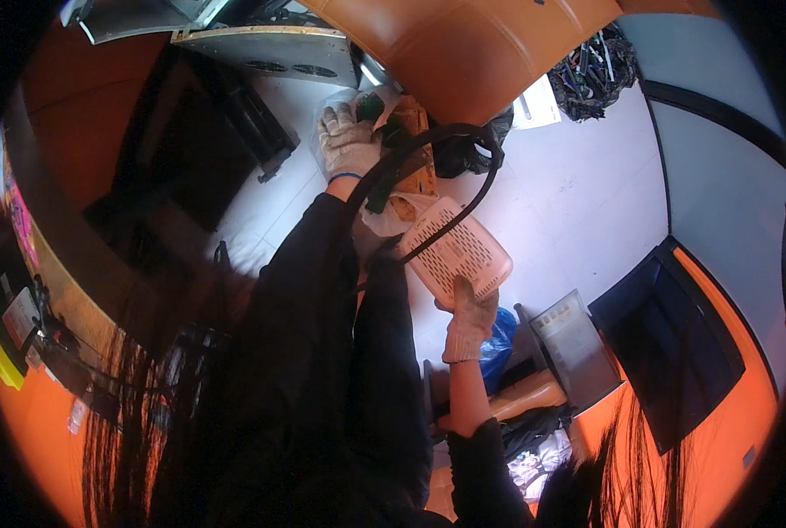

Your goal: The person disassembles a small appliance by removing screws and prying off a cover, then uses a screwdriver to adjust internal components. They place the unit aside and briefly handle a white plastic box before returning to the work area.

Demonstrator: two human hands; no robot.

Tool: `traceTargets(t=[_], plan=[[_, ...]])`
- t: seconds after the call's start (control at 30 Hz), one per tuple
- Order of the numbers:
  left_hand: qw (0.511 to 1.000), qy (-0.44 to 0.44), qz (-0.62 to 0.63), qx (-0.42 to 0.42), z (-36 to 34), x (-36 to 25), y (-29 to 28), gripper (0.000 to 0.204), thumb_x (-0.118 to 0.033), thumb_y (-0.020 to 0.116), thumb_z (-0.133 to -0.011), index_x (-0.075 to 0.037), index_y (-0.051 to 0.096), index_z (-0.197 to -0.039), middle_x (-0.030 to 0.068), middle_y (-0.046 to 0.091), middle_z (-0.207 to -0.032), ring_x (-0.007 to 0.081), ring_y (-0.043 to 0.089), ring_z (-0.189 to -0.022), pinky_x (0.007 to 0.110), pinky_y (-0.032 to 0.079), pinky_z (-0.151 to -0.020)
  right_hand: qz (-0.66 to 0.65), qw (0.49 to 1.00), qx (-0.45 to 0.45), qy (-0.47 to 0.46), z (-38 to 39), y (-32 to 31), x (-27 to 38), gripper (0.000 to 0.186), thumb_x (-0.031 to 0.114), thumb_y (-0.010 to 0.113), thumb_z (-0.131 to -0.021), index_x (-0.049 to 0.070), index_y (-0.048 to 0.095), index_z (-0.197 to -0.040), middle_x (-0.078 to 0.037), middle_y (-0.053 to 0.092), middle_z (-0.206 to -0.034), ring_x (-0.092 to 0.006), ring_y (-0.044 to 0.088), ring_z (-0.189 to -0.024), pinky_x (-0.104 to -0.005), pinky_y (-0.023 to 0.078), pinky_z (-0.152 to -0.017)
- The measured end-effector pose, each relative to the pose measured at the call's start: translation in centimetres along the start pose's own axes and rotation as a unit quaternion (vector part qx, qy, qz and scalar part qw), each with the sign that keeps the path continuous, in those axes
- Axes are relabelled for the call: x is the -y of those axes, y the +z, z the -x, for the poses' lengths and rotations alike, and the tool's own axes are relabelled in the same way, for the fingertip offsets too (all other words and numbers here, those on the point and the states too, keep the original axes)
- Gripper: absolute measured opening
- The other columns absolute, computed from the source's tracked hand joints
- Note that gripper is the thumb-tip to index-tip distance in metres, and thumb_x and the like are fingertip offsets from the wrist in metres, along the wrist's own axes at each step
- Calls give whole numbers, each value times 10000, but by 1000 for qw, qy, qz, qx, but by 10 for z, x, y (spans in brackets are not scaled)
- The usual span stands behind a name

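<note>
My right hand (472, 310), in a pale knitted glove, grips the near end of a white plastic case (463, 249) with rows of vent slots, which looks like a router housing. My left hand (347, 141), gloved too, lies with its fingers spread on a clear plastic bag (384, 222). In and around that bag are a green piece (370, 107) that looks like a circuit board and a brownish-orange piece (421, 179). The far end of the case meets the bag's near side. A black cable (402, 163) loops across the view and partly hides the bag and case.
Beyond the bag stands a brown padded seat (463, 53). A black bag of pens or thin sticks (597, 75) lies at the far right. Metal housings (279, 55) stand at the far left. Near my right arm are a blue bag (499, 350) and a grey metal box (576, 348).
</note>
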State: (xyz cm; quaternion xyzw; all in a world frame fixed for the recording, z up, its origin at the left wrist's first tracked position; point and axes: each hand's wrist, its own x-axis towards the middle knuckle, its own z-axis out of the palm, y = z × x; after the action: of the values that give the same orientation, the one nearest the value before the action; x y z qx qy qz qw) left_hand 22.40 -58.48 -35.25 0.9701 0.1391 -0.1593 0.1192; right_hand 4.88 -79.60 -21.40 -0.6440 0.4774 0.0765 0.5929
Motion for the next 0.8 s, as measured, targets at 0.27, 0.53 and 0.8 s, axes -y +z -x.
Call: traceTargets(t=[0.27,0.53,0.8], plan=[[952,64,101,282,12,35,-25,364,-412,473,-913,-132,613,-1099,118,643,-1085,276,615,-1036,395,453,-868,91,993,76,9,-28,43,-14,487,192,717,-842,-5,489,-1225,-119,627,-1032,-204,660,-778,-301,574,-535],[888,15,297,352,67,35,-26,449,-491,463,-893,-136,634,-1110,117,670,-1084,364,599,-1050,417,446,-893,-209,925,195,251,-49,85,-37,427,210,580,-916,-20,454,-1253,-156,611,-1072,-270,666,-854,-303,579,-586],[814,-123,440,360,123,84,-29,374,-384,535,-904,-38,652,-981,109,618,-821,225,584,-779,316,441,-742,-258,844,323,342,-58,100,-47,441,181,452,-967,-27,367,-1347,-211,516,-1261,-313,606,-1087,-318,567,-891]])
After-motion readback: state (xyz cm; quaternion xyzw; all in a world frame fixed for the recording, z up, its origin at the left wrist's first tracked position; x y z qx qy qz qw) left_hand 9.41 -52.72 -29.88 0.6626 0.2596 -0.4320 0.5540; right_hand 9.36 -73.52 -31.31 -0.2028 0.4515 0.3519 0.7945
